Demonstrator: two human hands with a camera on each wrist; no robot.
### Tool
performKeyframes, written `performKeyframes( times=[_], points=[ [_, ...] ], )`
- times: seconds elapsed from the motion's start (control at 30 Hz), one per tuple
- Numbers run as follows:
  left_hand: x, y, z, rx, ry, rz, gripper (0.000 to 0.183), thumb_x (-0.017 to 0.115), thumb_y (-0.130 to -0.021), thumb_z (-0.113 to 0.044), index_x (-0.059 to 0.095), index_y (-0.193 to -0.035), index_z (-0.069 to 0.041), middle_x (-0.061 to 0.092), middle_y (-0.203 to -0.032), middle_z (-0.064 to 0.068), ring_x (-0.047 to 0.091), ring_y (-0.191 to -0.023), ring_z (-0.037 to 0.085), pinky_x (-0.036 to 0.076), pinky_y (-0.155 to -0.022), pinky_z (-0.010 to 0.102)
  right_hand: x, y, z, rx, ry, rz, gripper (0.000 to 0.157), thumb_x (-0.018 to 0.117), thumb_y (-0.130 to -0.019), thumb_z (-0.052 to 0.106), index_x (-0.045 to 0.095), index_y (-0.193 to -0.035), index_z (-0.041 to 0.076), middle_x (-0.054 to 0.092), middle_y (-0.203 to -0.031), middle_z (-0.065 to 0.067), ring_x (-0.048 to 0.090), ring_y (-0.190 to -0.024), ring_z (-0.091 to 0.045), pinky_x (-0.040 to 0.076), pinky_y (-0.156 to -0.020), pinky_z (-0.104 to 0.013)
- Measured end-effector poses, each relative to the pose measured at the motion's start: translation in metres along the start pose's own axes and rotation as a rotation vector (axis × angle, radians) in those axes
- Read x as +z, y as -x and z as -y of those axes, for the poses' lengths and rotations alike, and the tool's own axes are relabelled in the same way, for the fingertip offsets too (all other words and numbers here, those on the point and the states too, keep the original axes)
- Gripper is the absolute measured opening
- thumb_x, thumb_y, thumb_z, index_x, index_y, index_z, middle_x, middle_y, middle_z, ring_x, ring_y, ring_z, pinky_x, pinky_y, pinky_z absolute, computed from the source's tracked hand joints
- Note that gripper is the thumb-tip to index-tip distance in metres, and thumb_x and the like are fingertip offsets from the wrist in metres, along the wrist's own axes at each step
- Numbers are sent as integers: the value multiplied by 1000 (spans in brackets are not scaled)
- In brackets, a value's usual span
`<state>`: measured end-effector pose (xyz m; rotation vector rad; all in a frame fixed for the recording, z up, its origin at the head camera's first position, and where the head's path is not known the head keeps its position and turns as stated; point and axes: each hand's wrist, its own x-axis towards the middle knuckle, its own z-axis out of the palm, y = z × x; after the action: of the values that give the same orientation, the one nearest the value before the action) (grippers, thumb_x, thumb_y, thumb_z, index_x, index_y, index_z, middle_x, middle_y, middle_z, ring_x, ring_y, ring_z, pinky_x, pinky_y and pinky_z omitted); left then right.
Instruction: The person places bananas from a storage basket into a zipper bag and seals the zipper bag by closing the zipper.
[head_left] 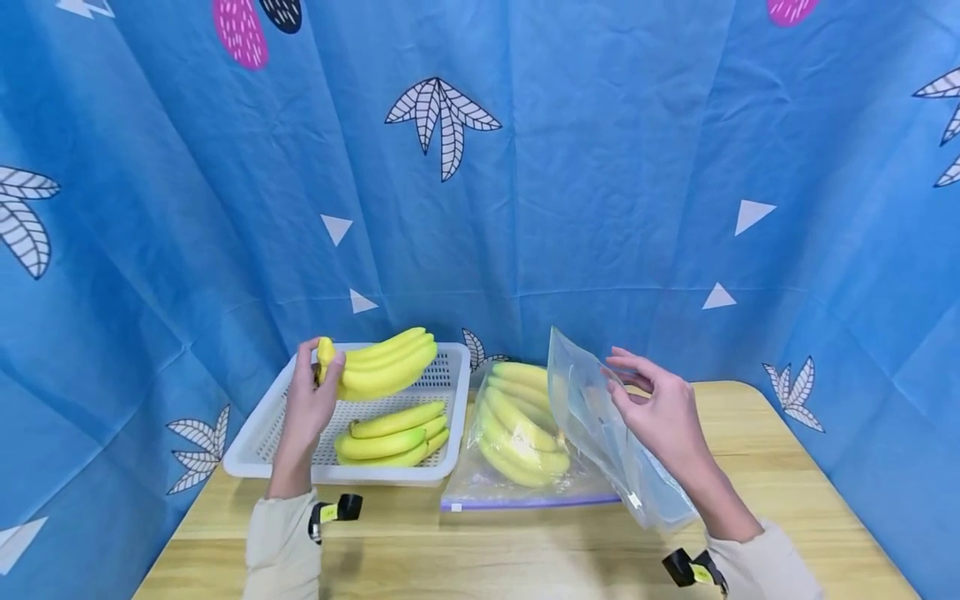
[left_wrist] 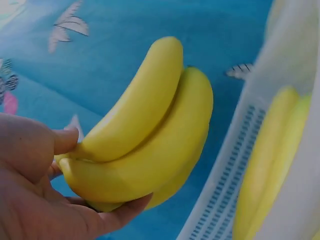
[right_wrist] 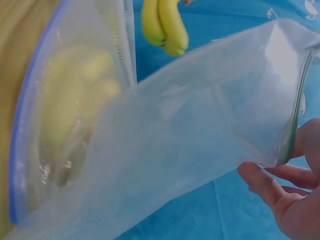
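Observation:
My left hand [head_left: 313,392] grips a bunch of yellow bananas [head_left: 386,364] by its stem end, raised over the white plastic basket [head_left: 251,468]. In the left wrist view, the fingers reach under the bananas [left_wrist: 145,130] and the thumb lies by the stem. My right hand [head_left: 660,408] pinches a clear zip bag [head_left: 588,408] at its edge and holds it up, slanting. Through its side no fruit shows. The right wrist view has fingertips [right_wrist: 248,170] at the bag's edge beside the green zip strip [right_wrist: 298,107].
Another banana bunch [head_left: 393,437] lies in the basket. Between basket and raised bag, a clear bag with a purple zip strip [head_left: 532,503] holds more bananas [head_left: 521,433] on the wooden table [head_left: 480,558]. A blue patterned curtain [head_left: 600,167] hangs behind and at both sides.

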<state>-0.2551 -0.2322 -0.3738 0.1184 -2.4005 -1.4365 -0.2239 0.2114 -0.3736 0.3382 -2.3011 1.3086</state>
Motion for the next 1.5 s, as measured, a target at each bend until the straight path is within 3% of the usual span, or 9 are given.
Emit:
performKeyframes(
  times=[0.13,0.3,0.47,0.6,0.73,1.0,1.23,1.4,1.5],
  points=[
    [12,16,-3,-33,161,-50,55,45,-108,-45,34,-151,-13,56,-122,19,56,-101,21,48,-79,20,5,8,-4,19,-21,-17,26,71,-91,-5,74,-117,-1,69,-131,-14,72,-107,-28,56,-78,-16],
    [32,27,-5,-30,342,-105,46,50,-109,-30,45,-146,-4,52,-128,13,53,-107,18,49,-84,15,11,15,-4,32,-64,-53,26,72,-90,-6,75,-116,-2,71,-126,-13,72,-106,-29,54,-78,-12],
    [49,37,-11,-35,582,-65,40,46,-109,-13,47,-147,1,47,-140,12,52,-124,21,50,-98,19,13,22,-4,54,-90,-59,25,72,-92,-2,75,-117,0,71,-127,-12,72,-107,-25,54,-78,-12],
    [61,43,-24,7,715,18,37,42,-109,-6,47,-145,1,44,-142,14,50,-128,25,50,-104,27,11,25,-6,55,-106,-92,23,72,-94,0,75,-117,0,72,-125,-10,71,-105,-6,54,-79,-14],
    [74,55,-41,63,715,117,35,45,-110,-8,48,-145,-5,46,-139,14,54,-122,29,54,-100,35,10,29,-7,50,-121,-143,23,72,-93,0,76,-116,-1,73,-123,-9,66,-102,7,54,-80,-14],
    [93,85,-73,218,651,233,35,52,-109,-13,51,-143,-11,50,-139,16,62,-112,31,59,-91,37,15,33,-6,27,-123,-137,22,73,-93,0,77,-115,2,73,-123,-6,64,-106,8,54,-80,-13],
    [125,95,-87,497,606,146,32,60,-99,7,62,-130,-1,46,-148,20,51,-132,34,53,-98,27,22,32,1,1,-133,-106,25,74,-92,-2,77,-116,3,73,-122,-5,66,-114,-5,55,-80,-16],
    [138,100,-89,578,521,99,36,64,-96,9,67,-128,-7,43,-148,15,50,-132,31,54,-83,19,28,33,5,-11,-133,-104,26,75,-91,-2,78,-115,6,74,-120,-3,69,-110,-13,56,-78,-16],
    [142,99,-86,655,487,89,40,66,-93,11,66,-129,-6,43,-147,19,48,-133,34,53,-95,23,28,34,5,-6,-163,-108,25,75,-91,-1,79,-114,7,75,-118,-2,69,-107,-9,56,-78,-17]
  ],
)
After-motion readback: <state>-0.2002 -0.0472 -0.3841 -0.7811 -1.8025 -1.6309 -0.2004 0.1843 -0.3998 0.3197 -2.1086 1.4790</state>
